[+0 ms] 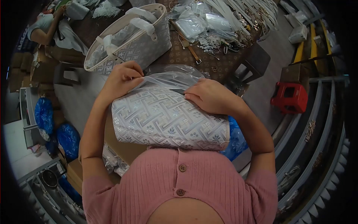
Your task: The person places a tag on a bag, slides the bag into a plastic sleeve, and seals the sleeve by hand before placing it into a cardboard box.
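In front of my chest lies a silver-white handbag (pixel 167 115) with a woven geometric and flower pattern, its side facing up. Clear plastic film (pixel 167 76) bulges along its far edge. My left hand (pixel 125 78) is closed at the far left corner, fingers curled and pinching the film. On the right, my right hand (pixel 212 96) rests over the far edge, with its fingers bent onto the film. A small dark strip shows by the right fingertips; I cannot make out what it is.
Beyond stands a similar tote bag (pixel 138 44) with wrapped handles. The brown patterned table (pixel 179 56) also bears plastic packets (pixel 194 24), a brown strap (pixel 192 52) and white straps (pixel 227 15). A red stool (pixel 290 98) stands right; another person (pixel 44 31) sits far left.
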`<action>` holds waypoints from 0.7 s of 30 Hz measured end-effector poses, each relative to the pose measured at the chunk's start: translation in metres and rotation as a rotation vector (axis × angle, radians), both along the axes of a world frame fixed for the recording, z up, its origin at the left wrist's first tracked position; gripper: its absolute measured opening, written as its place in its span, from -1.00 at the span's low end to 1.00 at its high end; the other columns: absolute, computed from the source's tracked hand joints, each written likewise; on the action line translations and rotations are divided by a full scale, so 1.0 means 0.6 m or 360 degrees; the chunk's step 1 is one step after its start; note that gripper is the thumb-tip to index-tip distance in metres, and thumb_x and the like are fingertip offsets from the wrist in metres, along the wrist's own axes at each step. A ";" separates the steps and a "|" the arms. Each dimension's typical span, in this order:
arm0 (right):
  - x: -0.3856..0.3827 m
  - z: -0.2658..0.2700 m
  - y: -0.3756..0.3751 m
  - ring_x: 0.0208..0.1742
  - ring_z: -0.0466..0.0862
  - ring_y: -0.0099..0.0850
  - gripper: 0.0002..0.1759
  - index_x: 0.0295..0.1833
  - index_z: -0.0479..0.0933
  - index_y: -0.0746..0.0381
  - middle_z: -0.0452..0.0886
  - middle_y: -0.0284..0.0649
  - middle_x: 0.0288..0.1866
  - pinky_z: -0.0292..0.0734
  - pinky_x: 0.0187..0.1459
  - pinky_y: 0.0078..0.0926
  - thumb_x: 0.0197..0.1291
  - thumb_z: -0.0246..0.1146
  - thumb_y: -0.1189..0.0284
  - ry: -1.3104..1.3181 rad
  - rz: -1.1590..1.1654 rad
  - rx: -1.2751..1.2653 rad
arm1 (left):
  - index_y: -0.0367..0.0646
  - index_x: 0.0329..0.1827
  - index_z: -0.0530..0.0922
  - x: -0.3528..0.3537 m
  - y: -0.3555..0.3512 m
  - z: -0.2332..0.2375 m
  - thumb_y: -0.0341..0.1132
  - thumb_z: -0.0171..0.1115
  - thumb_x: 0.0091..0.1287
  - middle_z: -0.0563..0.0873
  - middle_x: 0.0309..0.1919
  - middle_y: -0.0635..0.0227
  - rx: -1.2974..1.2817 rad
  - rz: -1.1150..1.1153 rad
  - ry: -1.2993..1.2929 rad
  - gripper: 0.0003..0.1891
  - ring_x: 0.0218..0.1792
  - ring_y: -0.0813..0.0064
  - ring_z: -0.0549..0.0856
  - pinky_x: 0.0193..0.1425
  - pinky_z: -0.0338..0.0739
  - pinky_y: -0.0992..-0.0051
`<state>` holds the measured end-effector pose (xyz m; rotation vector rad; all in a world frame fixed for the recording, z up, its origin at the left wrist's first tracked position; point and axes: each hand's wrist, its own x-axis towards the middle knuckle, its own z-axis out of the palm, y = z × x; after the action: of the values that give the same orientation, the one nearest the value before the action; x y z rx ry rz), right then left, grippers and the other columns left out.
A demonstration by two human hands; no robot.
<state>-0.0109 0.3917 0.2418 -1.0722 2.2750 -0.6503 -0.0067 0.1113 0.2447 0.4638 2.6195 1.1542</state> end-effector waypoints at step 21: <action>0.156 -0.038 0.097 -0.53 0.55 -0.20 -0.71 -0.17 0.28 0.32 0.47 -0.08 -0.57 0.41 -0.44 -0.35 -0.02 0.20 0.62 0.0023 -0.1634 -0.0920 | -0.36 -0.43 0.58 0.046 -0.076 -0.030 -0.47 0.17 0.17 0.45 -0.57 0.47 0.0614 0.0441 -0.0382 -0.89 -0.53 0.69 0.37 -0.42 0.19 0.67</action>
<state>0.0830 0.4498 0.2190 0.0098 2.6199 -1.7611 0.0212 0.0655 0.2268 0.0187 2.3061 1.6988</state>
